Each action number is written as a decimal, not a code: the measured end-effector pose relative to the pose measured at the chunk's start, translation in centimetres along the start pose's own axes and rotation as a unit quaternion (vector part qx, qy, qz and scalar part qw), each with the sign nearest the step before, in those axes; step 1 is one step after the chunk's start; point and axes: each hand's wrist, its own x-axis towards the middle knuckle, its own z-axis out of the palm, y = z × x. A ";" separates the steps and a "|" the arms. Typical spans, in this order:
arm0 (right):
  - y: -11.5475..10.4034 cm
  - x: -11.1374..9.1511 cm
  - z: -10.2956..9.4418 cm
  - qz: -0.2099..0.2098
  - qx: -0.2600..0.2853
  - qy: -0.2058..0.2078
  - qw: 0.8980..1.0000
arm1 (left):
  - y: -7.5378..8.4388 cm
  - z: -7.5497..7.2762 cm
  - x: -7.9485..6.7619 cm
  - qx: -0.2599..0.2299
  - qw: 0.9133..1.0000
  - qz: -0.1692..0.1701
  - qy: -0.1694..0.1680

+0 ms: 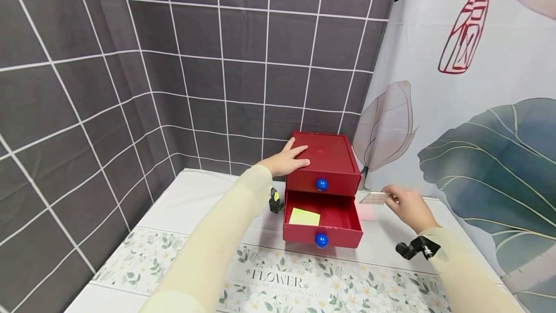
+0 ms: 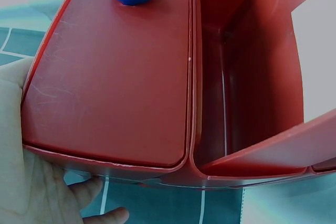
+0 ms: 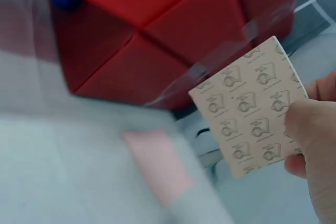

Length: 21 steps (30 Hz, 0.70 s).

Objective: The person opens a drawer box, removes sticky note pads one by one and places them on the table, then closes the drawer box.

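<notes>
A red two-drawer box [image 1: 326, 151] with blue knobs stands on the table, its lower drawer [image 1: 304, 233] pulled out. A yellow sticky note pad [image 1: 305, 217] lies inside that drawer; it looks pale in the left wrist view. My left hand [image 1: 284, 161] rests on the box's top at the left edge, fingers spread. To the right of the box, my right hand [image 1: 406, 206] pinches a thin square sticky note pad [image 3: 252, 108] between thumb and fingers, above the table. Its printed beige backing faces the right wrist camera. Below it, a pink sticky note pad [image 1: 367, 212] lies on the table beside the box.
The white table carries a floral runner [image 1: 278, 279] along its front. Behind the box hangs a dark grid-patterned curtain [image 1: 243, 81], with a pale leaf-printed cloth [image 1: 434, 110] at the right. Clear tape [image 3: 226, 51] crosses the box's side.
</notes>
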 end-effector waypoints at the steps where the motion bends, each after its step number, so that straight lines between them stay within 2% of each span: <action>1: 0.2 -0.1 0.5 -0.001 -0.004 0.001 1.000 | 0.0 0.0 0.0 0.001 1.000 0.000 0.001; 9: 0.4 -1.2 3.8 -0.040 -0.038 0.028 0.998 | 0.2 0.0 0.0 0.004 1.000 -0.003 0.001; 15: 0.0 -2.2 6.1 -0.080 -0.041 0.052 0.995 | 0.2 0.0 -0.1 0.002 1.000 -0.001 0.001; 18: -0.2 -2.5 6.8 -0.089 -0.044 0.045 0.994 | 0.1 0.0 -0.1 0.002 1.000 -0.001 0.003; 21: -0.3 -3.2 7.2 -0.076 -0.053 0.015 0.996 | 0.0 0.1 0.1 0.002 1.000 -0.002 0.003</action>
